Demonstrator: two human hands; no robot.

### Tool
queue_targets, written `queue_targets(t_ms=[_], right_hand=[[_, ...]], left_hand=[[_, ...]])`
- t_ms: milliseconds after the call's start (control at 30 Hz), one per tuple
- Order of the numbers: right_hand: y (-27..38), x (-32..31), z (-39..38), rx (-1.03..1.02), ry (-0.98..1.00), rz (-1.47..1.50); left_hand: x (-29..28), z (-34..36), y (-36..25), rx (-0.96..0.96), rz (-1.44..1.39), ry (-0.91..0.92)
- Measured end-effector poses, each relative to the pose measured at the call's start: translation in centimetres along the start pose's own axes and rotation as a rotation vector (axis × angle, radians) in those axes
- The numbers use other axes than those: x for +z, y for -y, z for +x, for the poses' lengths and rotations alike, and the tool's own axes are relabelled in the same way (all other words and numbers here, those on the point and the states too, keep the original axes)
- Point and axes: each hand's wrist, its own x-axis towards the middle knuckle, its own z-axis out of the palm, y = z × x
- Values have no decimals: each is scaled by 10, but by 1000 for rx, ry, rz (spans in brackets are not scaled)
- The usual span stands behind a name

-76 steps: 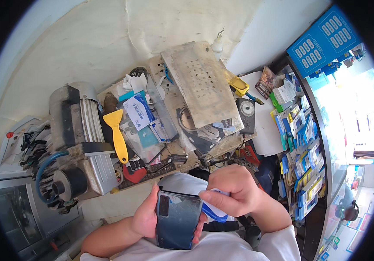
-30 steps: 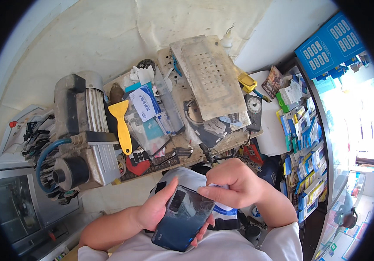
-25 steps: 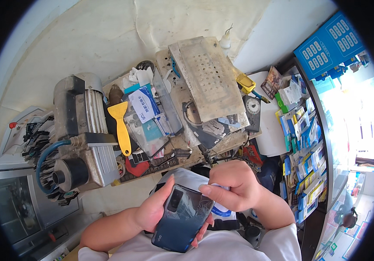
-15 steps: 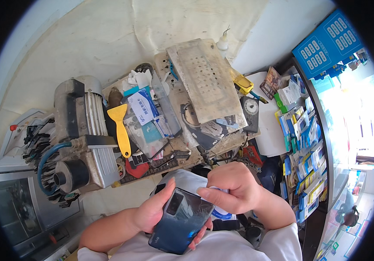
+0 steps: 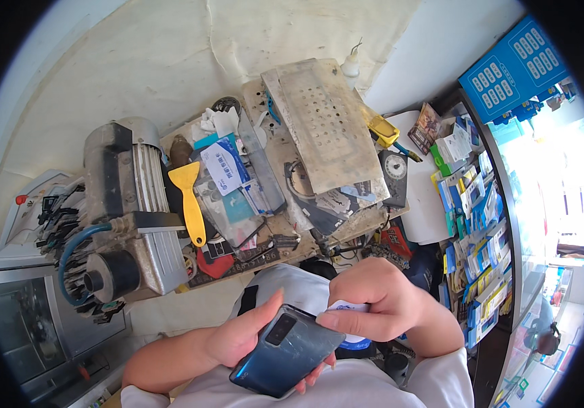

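Nearest me, just above my white shirt, the smartphone [image 5: 288,357] lies tilted, back up, in my left hand [image 5: 237,334]: thumb along its left edge, the other fingers wrapped beneath and showing at the right edge. That cradle seems chosen to steady it while baring the upper right corner. There my right hand [image 5: 377,299] has its fingers curled in and its thumb pinched on a thin white piece [image 5: 348,307], right at the corner; how far the piece reaches, I cannot tell. My 2 hands meet only around that corner, off the bench [image 5: 360,228], with a gap before its near edge, so there seems to be some room to turn the phone. On the bench, a yellow scraper [image 5: 189,204] lies with its handle toward me, probably for easy reach. A bulky motor unit [image 5: 146,183] bounds the left; farther back rests a perforated plate [image 5: 322,126]. Hanging packets [image 5: 472,251] limit the right side.
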Motion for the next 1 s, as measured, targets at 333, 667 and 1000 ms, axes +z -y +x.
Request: queue_targets(t_ms=[333,667,1000], right_hand=[[4,7,-6,-61,-166,-55],[1,-4,-9,43,27,70],[-5,5,-6,-82,-97,24]], left_hand=[[3,2,-2,28,21,5],[9,4,-6,-54,77,-104],[9,9,-7,-79,161,-138]])
